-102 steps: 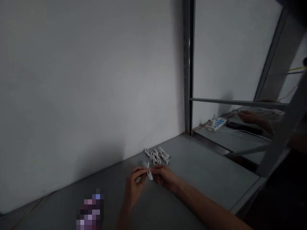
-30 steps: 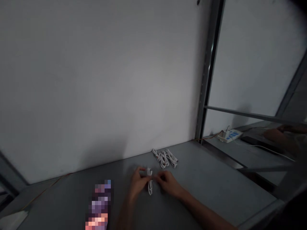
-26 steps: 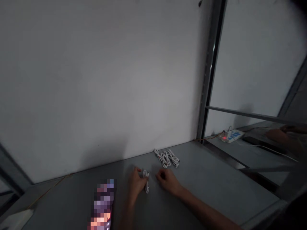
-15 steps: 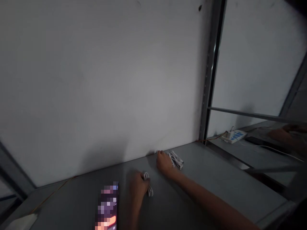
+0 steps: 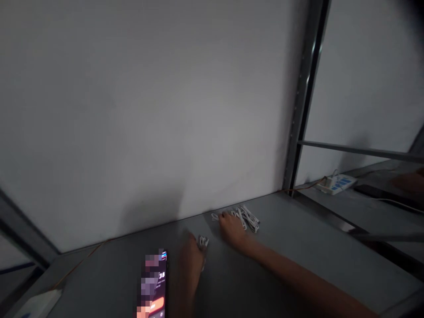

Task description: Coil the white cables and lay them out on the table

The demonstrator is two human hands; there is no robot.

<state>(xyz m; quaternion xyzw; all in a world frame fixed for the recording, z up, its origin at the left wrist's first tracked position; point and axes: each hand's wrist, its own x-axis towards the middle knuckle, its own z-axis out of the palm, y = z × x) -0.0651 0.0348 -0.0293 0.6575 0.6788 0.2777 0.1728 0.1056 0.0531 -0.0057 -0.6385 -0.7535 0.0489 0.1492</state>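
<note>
While we looked down from the head view at the gray table (image 5: 308,225), our right hand (image 5: 232,229) lay palm-down on coiled white cables (image 5: 248,218) by the back edge, its grip unclear. Our blurred left hand (image 5: 191,265) sat against a small white cable bundle (image 5: 202,241) nearer the front; we could not tell whether it held it.

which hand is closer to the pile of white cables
Right. The right hand is on the pile of white cables, while the left hand is apart from it, nearer the person, beside a small white cable coil.
</note>
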